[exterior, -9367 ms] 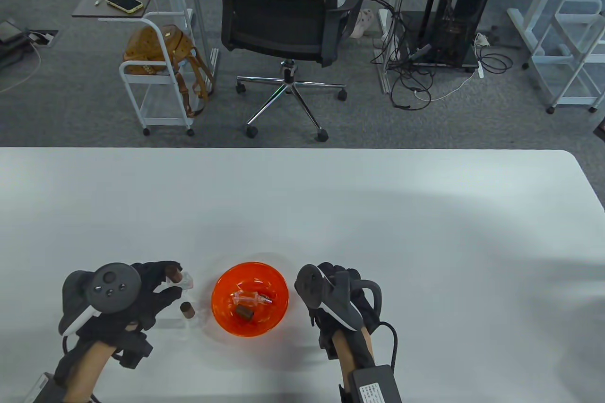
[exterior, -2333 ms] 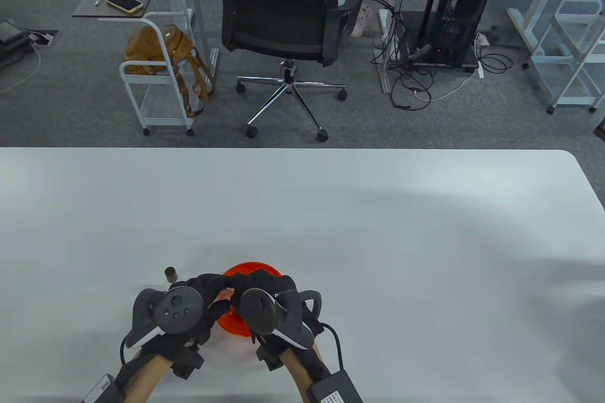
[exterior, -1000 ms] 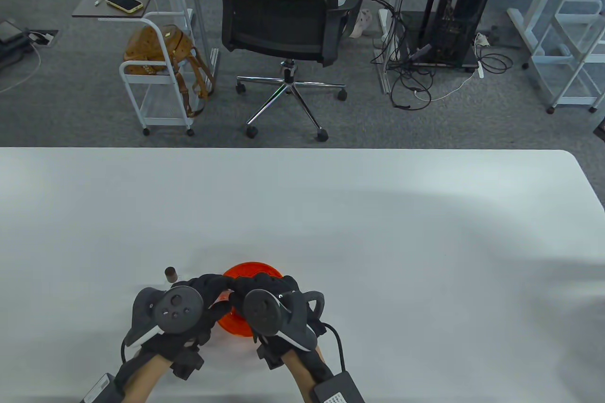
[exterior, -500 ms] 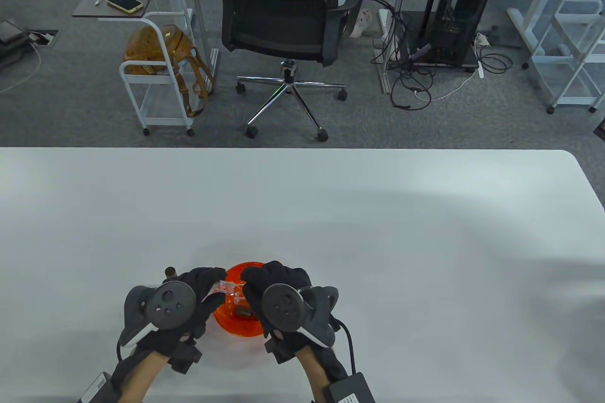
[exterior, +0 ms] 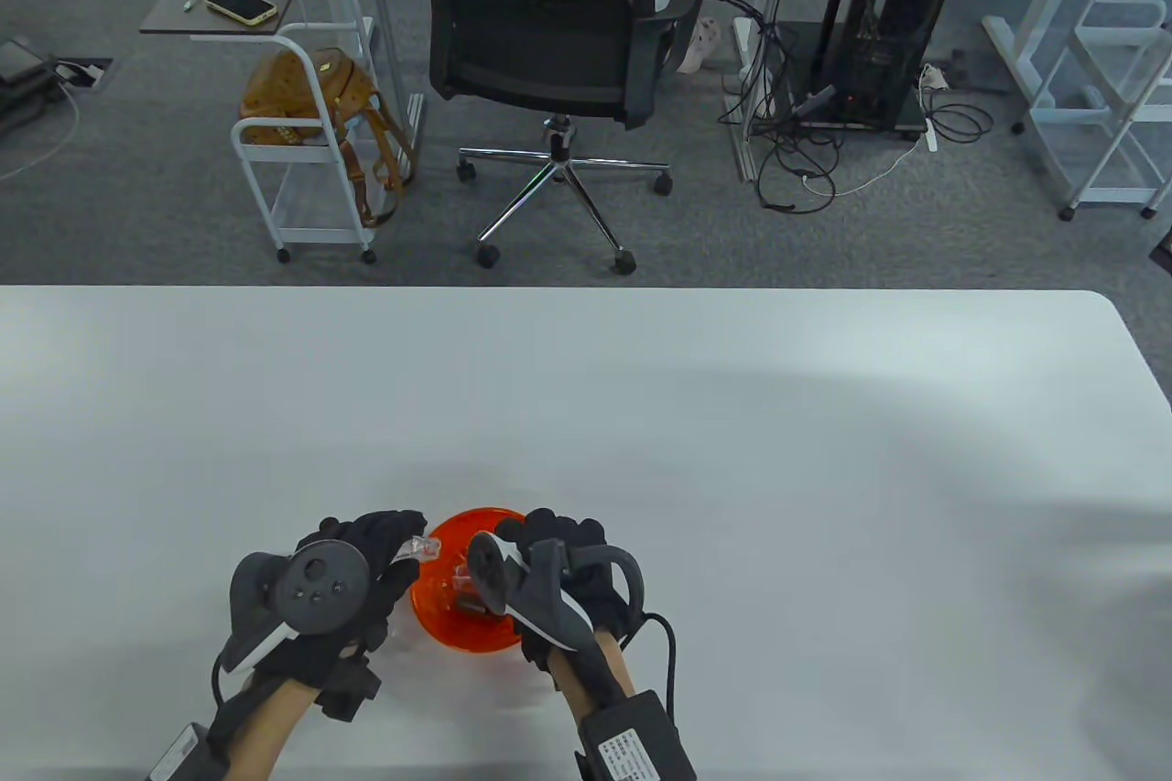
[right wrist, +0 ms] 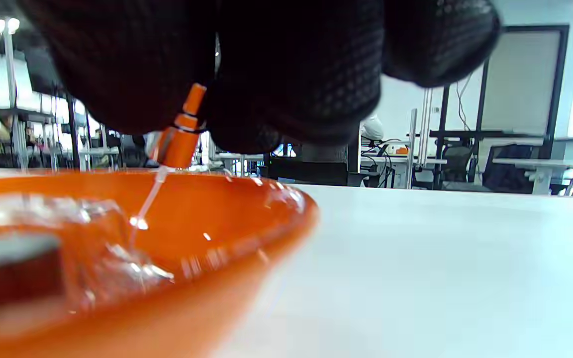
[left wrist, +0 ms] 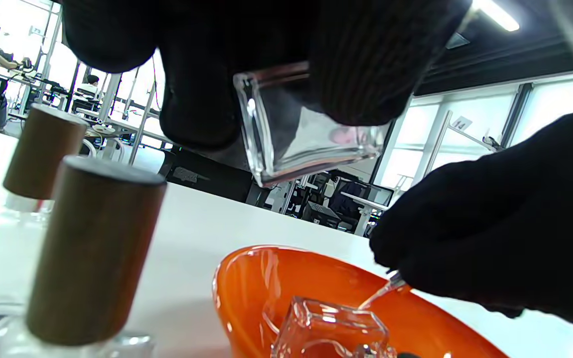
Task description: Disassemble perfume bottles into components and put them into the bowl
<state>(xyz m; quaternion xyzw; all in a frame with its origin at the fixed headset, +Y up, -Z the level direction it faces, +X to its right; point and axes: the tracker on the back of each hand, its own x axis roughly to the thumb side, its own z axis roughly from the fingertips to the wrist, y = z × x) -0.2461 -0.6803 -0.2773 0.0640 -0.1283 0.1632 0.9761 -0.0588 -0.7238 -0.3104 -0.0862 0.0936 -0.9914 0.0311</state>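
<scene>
Over the translucent orange plastic bowl (exterior: 462, 598): right hand (exterior: 558, 566) pinches orange spray pump (right wrist: 179, 134), left hand (exterior: 366, 557) grips clear square glass bottle (left wrist: 306, 134). Dip tube may snag, flicking pump out.

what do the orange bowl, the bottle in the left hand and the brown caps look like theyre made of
Bowl: probably glossy translucent plastic; light glows through its wall and the rim carries sharp highlights, though tinted glass is possible.
Bottle held by the left hand: clear glass or hard acrylic; thick, see-through walls with bright edges.
Caps: matte brown cylinders resembling wood, without shine; grain is too blurred to confirm.
</scene>
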